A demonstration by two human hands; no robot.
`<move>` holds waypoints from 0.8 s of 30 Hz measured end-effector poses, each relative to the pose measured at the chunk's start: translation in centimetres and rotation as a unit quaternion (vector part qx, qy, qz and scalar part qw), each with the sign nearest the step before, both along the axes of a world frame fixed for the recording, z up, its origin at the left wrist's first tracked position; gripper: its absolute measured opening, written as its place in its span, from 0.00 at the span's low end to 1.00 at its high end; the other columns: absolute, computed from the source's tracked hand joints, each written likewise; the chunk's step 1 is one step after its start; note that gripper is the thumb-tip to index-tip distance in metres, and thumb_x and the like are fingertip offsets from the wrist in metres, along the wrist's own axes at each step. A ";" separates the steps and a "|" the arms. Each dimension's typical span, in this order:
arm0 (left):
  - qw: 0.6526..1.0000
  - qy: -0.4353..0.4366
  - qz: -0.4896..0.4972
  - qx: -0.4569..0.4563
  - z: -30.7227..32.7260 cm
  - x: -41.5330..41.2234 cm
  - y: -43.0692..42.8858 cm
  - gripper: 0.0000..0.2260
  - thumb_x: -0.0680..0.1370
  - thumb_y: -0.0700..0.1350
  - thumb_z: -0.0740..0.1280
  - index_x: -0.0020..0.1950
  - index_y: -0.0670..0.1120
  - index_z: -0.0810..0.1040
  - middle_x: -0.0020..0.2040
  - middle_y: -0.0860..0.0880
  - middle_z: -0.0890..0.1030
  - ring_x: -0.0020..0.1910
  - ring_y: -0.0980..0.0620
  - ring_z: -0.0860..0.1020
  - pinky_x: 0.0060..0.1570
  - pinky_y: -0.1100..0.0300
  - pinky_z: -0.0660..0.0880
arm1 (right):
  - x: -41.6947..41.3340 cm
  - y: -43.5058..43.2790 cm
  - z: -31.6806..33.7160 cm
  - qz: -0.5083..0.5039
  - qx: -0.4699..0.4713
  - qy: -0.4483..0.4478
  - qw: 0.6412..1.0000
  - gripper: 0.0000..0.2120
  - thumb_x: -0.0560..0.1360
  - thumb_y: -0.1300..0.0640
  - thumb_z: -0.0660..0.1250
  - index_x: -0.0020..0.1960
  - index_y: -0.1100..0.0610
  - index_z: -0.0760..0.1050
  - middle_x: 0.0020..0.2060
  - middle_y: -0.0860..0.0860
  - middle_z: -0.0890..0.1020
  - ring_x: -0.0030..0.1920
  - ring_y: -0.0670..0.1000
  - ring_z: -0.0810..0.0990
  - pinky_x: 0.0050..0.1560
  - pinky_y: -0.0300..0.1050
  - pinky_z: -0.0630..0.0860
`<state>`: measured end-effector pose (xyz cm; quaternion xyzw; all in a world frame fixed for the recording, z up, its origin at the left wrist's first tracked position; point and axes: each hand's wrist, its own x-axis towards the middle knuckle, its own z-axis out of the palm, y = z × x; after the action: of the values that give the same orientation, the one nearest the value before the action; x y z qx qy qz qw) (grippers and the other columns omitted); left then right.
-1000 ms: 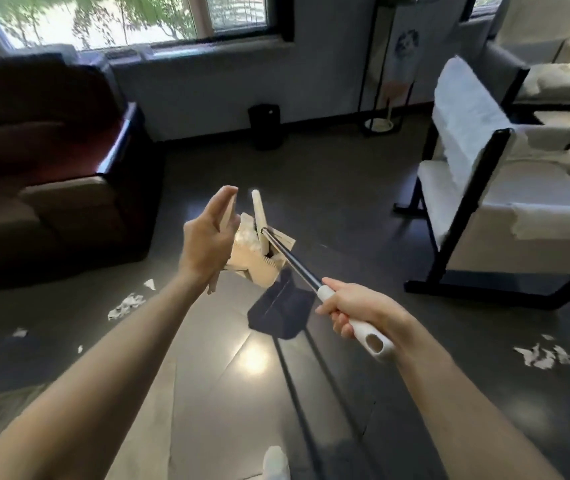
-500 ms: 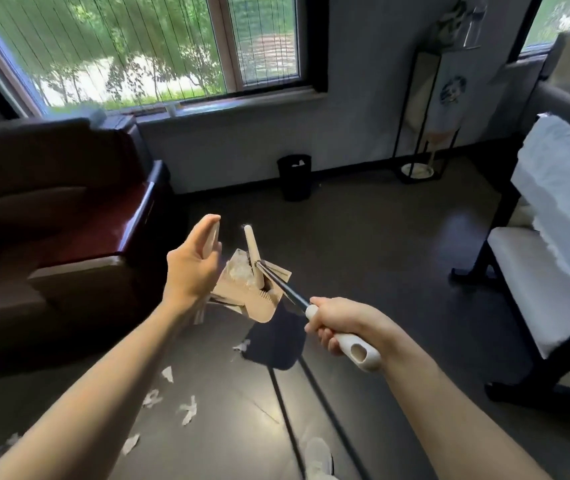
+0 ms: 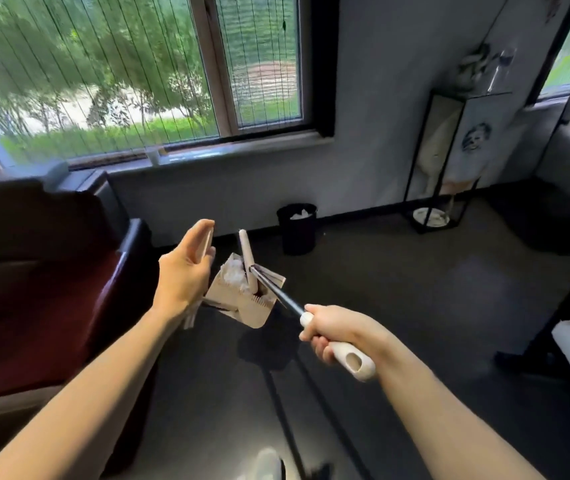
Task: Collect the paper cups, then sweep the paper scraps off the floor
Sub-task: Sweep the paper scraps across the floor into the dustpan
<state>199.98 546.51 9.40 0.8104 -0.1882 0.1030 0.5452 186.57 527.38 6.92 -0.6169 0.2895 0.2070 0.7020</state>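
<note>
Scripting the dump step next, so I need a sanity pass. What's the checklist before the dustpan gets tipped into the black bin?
1. Grip of right hand on white plastic handle of beige long-handled dustpan: ok, fingers curled round it.
2. white paper scraps lying inside the dustpan: ok.
3. black round bin upright, mouth showing: ok, some white paper already in it.
4. Dustpan over the bin: not ok, it is held short of it above the dark floor.
5. Grip of left hand on slim beige stick: cannot tell how firm.
6. Floor free of scraps: cannot tell, only part of the floor is in view.
</note>
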 end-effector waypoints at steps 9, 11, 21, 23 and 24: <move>0.997 -0.052 -0.050 0.029 1.0 25.3 -8.6 0.18 0.79 0.38 0.65 0.68 0.50 0.75 0.62 0.49 0.80 0.59 0.50 0.78 0.60 0.61 0.74 | 22.2 -8.1 0.1 -0.018 0.009 -0.027 0.999 0.30 0.78 0.69 0.55 0.74 0.45 0.57 0.18 0.46 0.67 0.18 0.41 0.64 0.17 0.31 0.62; 0.995 -0.055 -0.076 0.024 1.3 29.9 -11.2 0.19 0.79 0.37 0.65 0.69 0.49 0.74 0.62 0.56 0.77 0.60 0.66 0.75 0.59 0.74 0.69 | 26.3 -10.5 -0.2 -0.020 0.011 -0.034 0.999 0.31 0.77 0.68 0.56 0.74 0.45 0.56 0.18 0.46 0.67 0.19 0.41 0.64 0.17 0.31 0.62; 0.978 -0.120 -0.116 0.126 -1.0 50.1 -25.5 0.22 0.78 0.34 0.67 0.70 0.48 0.73 0.56 0.55 0.79 0.51 0.62 0.78 0.54 0.75 0.69 | 47.0 -23.5 -2.9 -0.015 0.012 -0.043 0.999 0.35 0.78 0.69 0.57 0.77 0.45 0.50 0.20 0.46 0.68 0.20 0.41 0.65 0.18 0.32 0.63; 0.972 -0.114 -0.128 0.163 -1.6 52.8 -27.7 0.21 0.78 0.35 0.66 0.70 0.50 0.74 0.53 0.48 0.82 0.50 0.51 0.81 0.53 0.62 0.74 | 49.6 -25.6 -3.2 -0.021 0.011 -0.036 0.999 0.35 0.77 0.69 0.57 0.77 0.44 0.50 0.22 0.47 0.68 0.20 0.41 0.65 0.18 0.32 0.63; 0.970 -0.104 -0.134 0.176 -1.9 53.9 -28.6 0.21 0.78 0.36 0.66 0.70 0.49 0.74 0.55 0.44 0.82 0.52 0.47 0.81 0.54 0.58 0.76 | 50.7 -26.5 -3.5 -0.025 0.012 -0.031 0.999 0.35 0.77 0.69 0.57 0.77 0.44 0.50 0.22 0.47 0.68 0.20 0.41 0.65 0.18 0.32 0.63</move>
<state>253.92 517.91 7.54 0.8458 -0.3663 0.0778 0.3801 237.25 500.88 3.46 -0.6070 0.2802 0.1735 0.7232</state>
